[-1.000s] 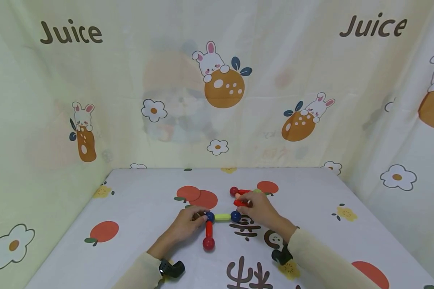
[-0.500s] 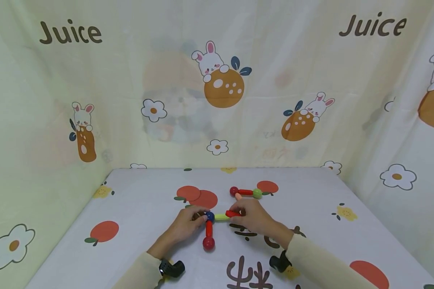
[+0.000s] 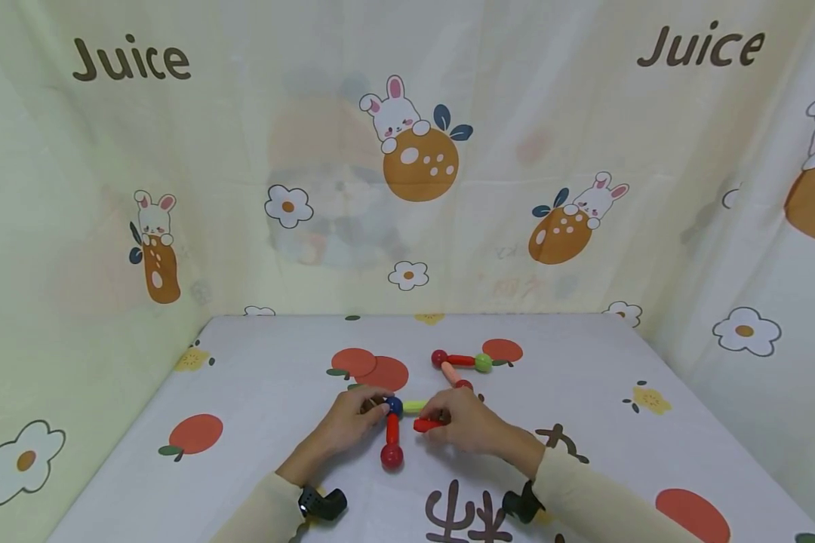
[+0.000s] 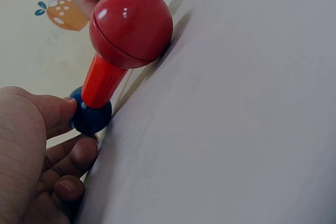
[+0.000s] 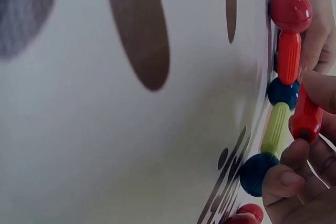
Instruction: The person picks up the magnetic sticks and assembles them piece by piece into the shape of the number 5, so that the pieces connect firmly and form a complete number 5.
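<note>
Left hand (image 3: 352, 415) pinched glossy dark-blue ball (image 4: 91, 116); right hand (image 3: 472, 424) pinched red plastic-looking rod (image 5: 308, 113), judged light, stiff, best gripped mid-length.

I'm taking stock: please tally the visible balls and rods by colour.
Glossy red balls: 3
Glossy blue balls: 2
Round light-green ball: 1
Ridged red plastic rods: 3
Ridged yellow-green plastic rod: 1
Peach plastic rod: 1
Total: 11

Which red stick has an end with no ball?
The red stick pinched in the right hand; the front red stick and back red stick each have balls at both ends.
</note>
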`<action>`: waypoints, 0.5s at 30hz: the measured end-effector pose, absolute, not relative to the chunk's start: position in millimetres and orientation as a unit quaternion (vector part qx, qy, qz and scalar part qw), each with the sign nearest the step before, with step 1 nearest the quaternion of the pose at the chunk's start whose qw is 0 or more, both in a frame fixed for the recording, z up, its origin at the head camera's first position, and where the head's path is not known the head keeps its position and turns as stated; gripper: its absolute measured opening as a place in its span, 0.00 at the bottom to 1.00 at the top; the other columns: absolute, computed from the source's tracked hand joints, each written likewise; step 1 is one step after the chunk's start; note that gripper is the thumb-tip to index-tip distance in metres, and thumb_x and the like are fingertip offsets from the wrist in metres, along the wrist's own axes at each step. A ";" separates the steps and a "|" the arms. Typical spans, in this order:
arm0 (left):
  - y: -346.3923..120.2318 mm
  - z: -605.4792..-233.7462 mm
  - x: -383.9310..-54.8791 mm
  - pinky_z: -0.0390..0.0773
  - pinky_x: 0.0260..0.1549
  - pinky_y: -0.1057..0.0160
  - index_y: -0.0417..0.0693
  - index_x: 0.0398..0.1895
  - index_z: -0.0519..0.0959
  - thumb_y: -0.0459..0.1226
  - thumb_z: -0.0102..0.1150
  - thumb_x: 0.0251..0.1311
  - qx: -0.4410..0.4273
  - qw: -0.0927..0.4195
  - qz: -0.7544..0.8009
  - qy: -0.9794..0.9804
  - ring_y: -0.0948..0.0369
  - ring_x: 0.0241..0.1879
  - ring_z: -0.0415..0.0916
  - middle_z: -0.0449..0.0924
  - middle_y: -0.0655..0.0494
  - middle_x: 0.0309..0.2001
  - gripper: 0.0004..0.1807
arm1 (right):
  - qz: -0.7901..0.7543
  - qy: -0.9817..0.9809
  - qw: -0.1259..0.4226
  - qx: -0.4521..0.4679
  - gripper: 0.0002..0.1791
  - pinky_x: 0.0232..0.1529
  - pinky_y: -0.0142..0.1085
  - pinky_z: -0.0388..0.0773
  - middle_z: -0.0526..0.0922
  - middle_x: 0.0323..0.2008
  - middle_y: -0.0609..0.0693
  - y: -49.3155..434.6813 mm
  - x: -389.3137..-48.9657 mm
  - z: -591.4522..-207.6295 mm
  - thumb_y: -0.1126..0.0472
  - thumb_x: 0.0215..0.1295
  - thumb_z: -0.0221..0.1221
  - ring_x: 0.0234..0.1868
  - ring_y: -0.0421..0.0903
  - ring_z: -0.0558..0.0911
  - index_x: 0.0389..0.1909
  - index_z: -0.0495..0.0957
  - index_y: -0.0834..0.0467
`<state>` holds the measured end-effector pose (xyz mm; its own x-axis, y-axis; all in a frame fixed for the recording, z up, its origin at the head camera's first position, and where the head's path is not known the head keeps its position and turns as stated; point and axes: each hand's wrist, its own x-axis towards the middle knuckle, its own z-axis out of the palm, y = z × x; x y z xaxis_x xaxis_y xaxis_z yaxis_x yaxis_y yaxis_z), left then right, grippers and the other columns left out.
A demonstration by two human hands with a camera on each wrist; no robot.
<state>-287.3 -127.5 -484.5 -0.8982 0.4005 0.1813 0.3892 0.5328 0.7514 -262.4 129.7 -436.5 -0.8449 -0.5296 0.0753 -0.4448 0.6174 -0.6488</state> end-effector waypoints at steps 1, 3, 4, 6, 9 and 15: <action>-127.6 -484.6 -287.4 0.79 0.40 0.65 0.51 0.61 0.80 0.40 0.59 0.72 0.225 0.006 0.428 0.875 0.60 0.42 0.74 0.79 0.61 0.43 0.17 | -0.342 0.896 0.066 -0.275 0.11 0.37 0.34 0.77 0.82 0.33 0.38 129.3 -261.8 -437.1 0.62 0.58 0.73 0.36 0.43 0.77 0.42 0.88 0.51; -127.8 -484.6 -287.5 0.79 0.40 0.65 0.52 0.61 0.80 0.40 0.59 0.72 0.223 0.007 0.429 0.875 0.60 0.42 0.74 0.79 0.61 0.43 0.17 | -0.341 0.895 0.075 -0.279 0.10 0.37 0.34 0.76 0.82 0.33 0.38 128.3 -260.6 -437.9 0.61 0.58 0.73 0.37 0.43 0.76 0.41 0.88 0.49; -127.9 -484.7 -287.7 0.79 0.40 0.66 0.52 0.61 0.80 0.40 0.59 0.72 0.223 0.007 0.429 0.875 0.60 0.42 0.74 0.79 0.62 0.43 0.17 | -0.340 0.894 0.081 -0.282 0.10 0.37 0.34 0.76 0.82 0.33 0.38 127.7 -260.1 -438.3 0.61 0.58 0.73 0.37 0.43 0.76 0.41 0.88 0.49; -128.0 -484.9 -288.0 0.79 0.40 0.66 0.52 0.61 0.80 0.40 0.59 0.72 0.223 0.006 0.430 0.875 0.60 0.42 0.74 0.79 0.62 0.43 0.17 | -0.343 0.890 0.094 -0.284 0.09 0.37 0.34 0.76 0.82 0.32 0.39 126.4 -259.0 -439.0 0.62 0.58 0.73 0.36 0.43 0.76 0.40 0.88 0.48; -128.0 -485.6 -288.4 0.79 0.40 0.65 0.52 0.61 0.81 0.40 0.59 0.72 0.228 0.003 0.429 0.874 0.60 0.42 0.75 0.79 0.61 0.43 0.17 | -0.336 0.889 0.104 -0.294 0.09 0.35 0.33 0.76 0.81 0.30 0.38 124.1 -257.3 -440.0 0.62 0.58 0.73 0.34 0.41 0.76 0.39 0.88 0.48; -128.1 -486.6 -288.4 0.79 0.40 0.66 0.51 0.61 0.80 0.40 0.59 0.71 0.230 0.005 0.430 0.873 0.60 0.42 0.75 0.80 0.62 0.43 0.17 | -0.343 0.883 0.139 -0.289 0.09 0.31 0.33 0.77 0.82 0.28 0.39 120.2 -253.2 -442.5 0.61 0.56 0.74 0.31 0.41 0.78 0.39 0.88 0.49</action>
<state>-288.4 -128.1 -486.6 -0.8946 0.4054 0.1882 0.3963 0.5246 0.7535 -253.2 120.2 -442.5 -0.7940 -0.6060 -0.0479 -0.4151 0.5980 -0.6856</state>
